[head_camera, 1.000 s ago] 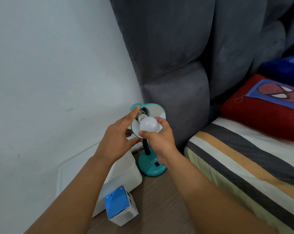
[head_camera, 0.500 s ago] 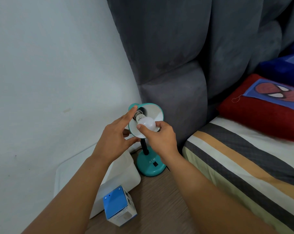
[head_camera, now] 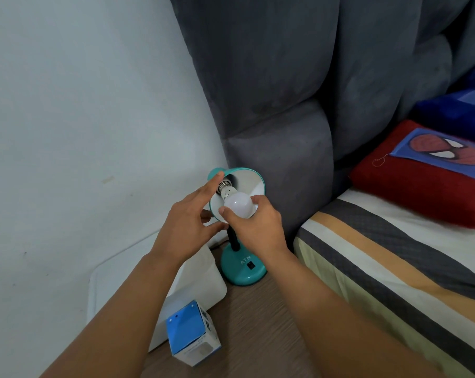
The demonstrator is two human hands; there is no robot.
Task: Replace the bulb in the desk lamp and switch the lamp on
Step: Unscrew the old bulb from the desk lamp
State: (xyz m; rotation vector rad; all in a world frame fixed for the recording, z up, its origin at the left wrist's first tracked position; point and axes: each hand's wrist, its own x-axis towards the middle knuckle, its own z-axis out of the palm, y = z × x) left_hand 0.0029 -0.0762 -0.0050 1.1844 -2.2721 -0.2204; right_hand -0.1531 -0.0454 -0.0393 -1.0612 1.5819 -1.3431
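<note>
A teal desk lamp stands on a wooden nightstand, its round base [head_camera: 243, 270] bearing a small black switch [head_camera: 250, 265]. Its shade [head_camera: 251, 181] tilts toward me, white inside. A white bulb [head_camera: 237, 204] sits with its metal screw end at the socket inside the shade. My right hand [head_camera: 254, 226] grips the bulb's globe with thumb and fingers. My left hand [head_camera: 191, 219] is at the shade's left rim, forefinger stretched up along the edge, thumb under it. Part of the lamp's black neck is hidden behind my hands.
A blue and white bulb box [head_camera: 192, 334] lies on the nightstand [head_camera: 258, 336] near me. A white plastic container [head_camera: 200, 279] sits left of the lamp base. A grey padded headboard [head_camera: 285, 105] rises behind, a striped bed [head_camera: 394, 263] with a red pillow [head_camera: 421, 186] to the right.
My right hand has turned on the bulb and shifted its grip. The bulb's screw end sits closer into the socket than a second ago. My left hand stays on the shade.
</note>
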